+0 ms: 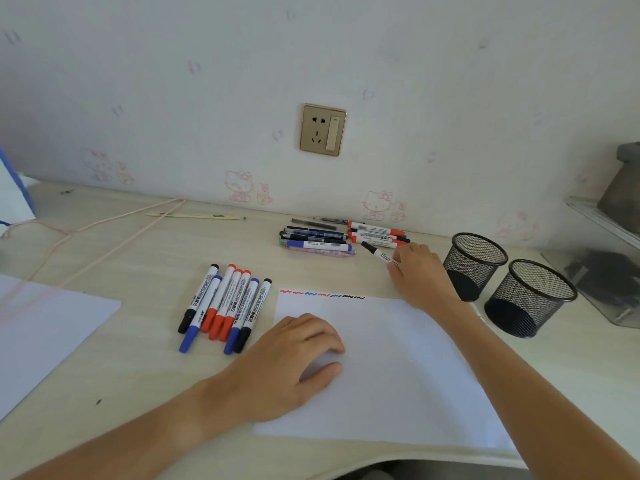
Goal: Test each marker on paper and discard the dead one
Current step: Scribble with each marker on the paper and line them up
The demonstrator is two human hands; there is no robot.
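Test paper, steadied by the flat, relaxed left hand; squiggles line its far edge. Seven tested markers (grouped left, likely sorted). Right hand pinches a capped black marker beside the untested pile.

Home bedroom desk, cartoon-cat wallpaper, wall socket

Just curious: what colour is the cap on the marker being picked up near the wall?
Black, on the white-barrelled marker in the right hand; head view.
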